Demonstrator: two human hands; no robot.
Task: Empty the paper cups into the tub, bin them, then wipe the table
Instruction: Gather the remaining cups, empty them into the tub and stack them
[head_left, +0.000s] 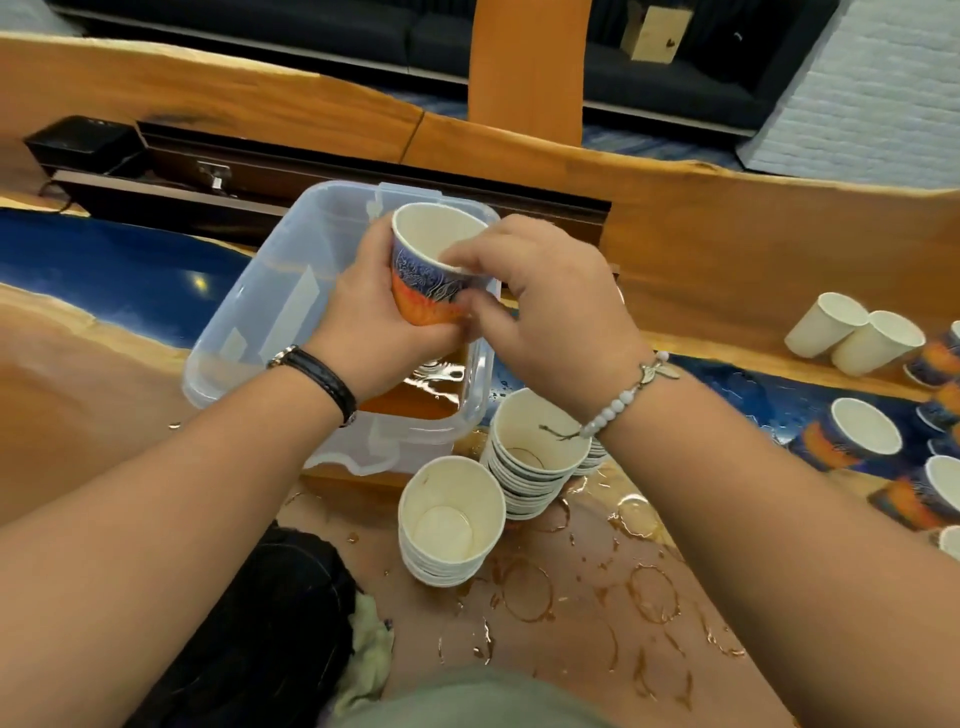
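A blue and orange paper cup (423, 275) is held above the clear plastic tub (270, 312), its mouth tilted toward me and its inside looking empty. My left hand (363, 322) wraps its lower half. My right hand (540, 312) pinches its rim and side. Brown liquid lies in the tub's near right corner. Two stacks of used cups stand on the table in front of the tub: one stack (449, 525) nearer me, the other (535, 447) partly under my right wrist.
Several more cups (862, 431) sit at the right, two white ones (852, 332) lying on their sides. Brown rings and puddles (597, 597) wet the wooden table (78, 395). A pale cloth (366, 654) and a black bag (270, 623) lie at the near left.
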